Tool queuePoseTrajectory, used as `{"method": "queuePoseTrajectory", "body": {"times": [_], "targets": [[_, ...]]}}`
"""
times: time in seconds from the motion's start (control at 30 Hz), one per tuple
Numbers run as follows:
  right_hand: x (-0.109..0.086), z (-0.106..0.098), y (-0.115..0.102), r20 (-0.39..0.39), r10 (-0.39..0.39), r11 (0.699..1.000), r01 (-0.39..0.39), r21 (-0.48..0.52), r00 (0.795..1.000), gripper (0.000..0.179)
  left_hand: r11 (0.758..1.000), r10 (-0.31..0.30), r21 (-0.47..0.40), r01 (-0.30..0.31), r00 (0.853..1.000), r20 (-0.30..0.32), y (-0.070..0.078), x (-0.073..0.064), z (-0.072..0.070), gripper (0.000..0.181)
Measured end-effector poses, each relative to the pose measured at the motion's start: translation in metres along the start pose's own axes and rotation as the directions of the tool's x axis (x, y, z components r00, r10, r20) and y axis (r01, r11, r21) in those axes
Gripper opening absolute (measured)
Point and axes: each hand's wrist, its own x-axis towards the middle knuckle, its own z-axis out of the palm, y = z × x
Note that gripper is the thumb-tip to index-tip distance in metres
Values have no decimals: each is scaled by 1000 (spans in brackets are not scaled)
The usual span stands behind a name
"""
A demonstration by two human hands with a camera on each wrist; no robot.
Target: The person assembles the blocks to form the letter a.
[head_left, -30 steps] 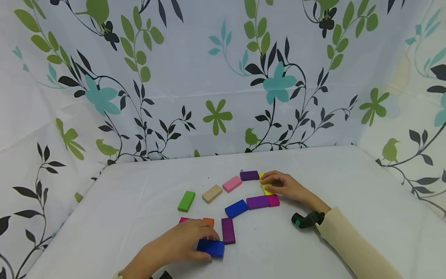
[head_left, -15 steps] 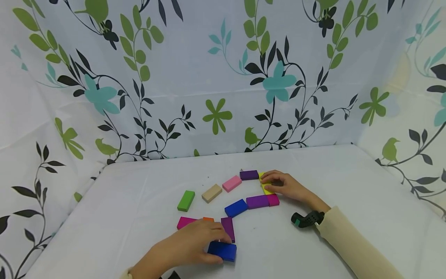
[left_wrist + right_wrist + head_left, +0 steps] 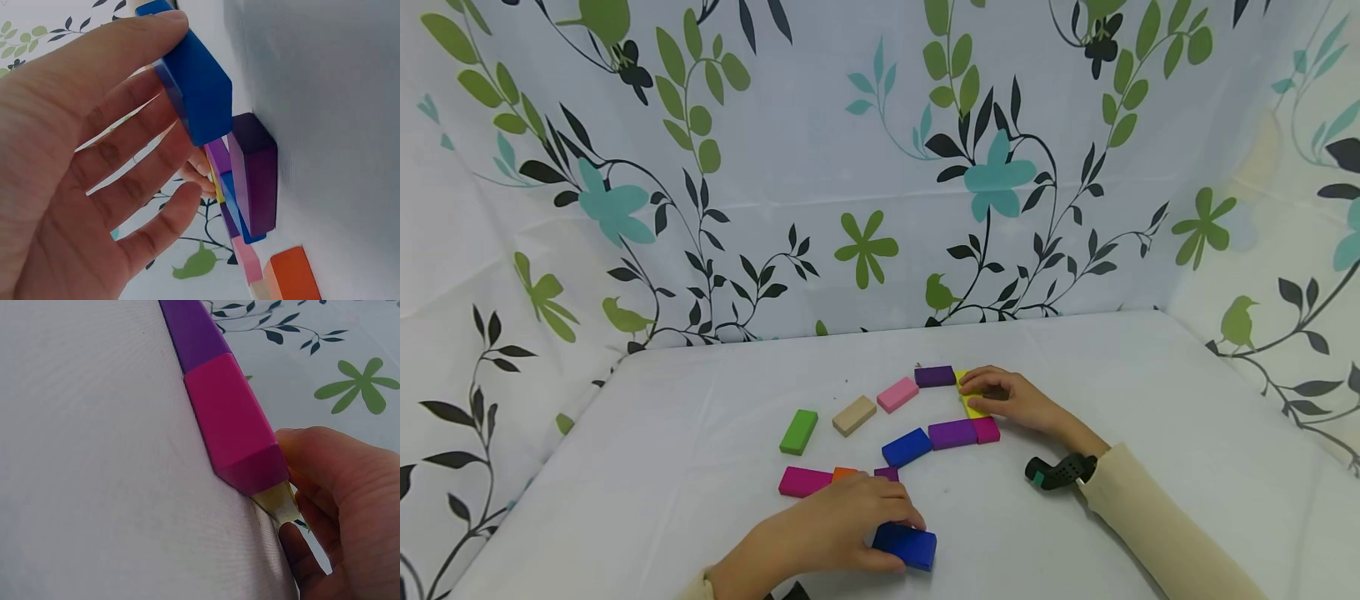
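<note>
My left hand [image 3: 850, 521] pinches a blue wooden block [image 3: 910, 546] between thumb and fingers, near the front of the table. In the left wrist view, that blue block [image 3: 200, 84] is tilted beside a plum block [image 3: 253, 178], which the hand mostly covers in the head view. At the right, my right hand [image 3: 1018, 402] holds a yellow block [image 3: 973, 412] by its sides, part of it hidden under the fingers. Against the yellow block's near end lies a magenta block [image 3: 987, 430], adjoining a purple block [image 3: 952, 434]. A second blue block [image 3: 907, 447] continues that row leftward.
A back row holds a dark purple block [image 3: 935, 377], a pink one [image 3: 898, 394], a beige one [image 3: 854, 415] and a green one [image 3: 798, 432]. Left of centre lie another magenta block [image 3: 805, 481] and an orange block [image 3: 843, 472]. Patterned cloth [image 3: 865, 250] hangs behind the white tabletop [image 3: 1112, 375].
My left hand has carried the blue block to the right and slightly nearer, uncovering the left magenta block and covering most of the plum one. The right hand has stayed on the yellow block.
</note>
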Motion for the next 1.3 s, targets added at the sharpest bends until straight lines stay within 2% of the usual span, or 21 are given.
{"method": "queuePoseTrajectory", "body": {"times": [0.37, 0.77, 1.03, 1.3], "targets": [[0, 5, 0, 4, -7, 1000, 7, 18, 1000, 24, 999, 25, 40, -25, 1000, -14, 5, 15, 8, 37], [1, 5, -3, 7, 6, 1000, -6, 6, 1000, 25, 999, 0, 49, 0, 1000, -10, 4, 25, 17, 37], [1, 3, -3, -1, -15, 1000, 15, -12, 1000, 25, 998, -3, 64, 7, 998, -58, 3, 28, 20, 36], [0, 0, 0, -6, -6, 1000, 6, -13, 1000, 24, 997, -2, 80, 8, 997, -74, 2, 31, 22, 36]]}}
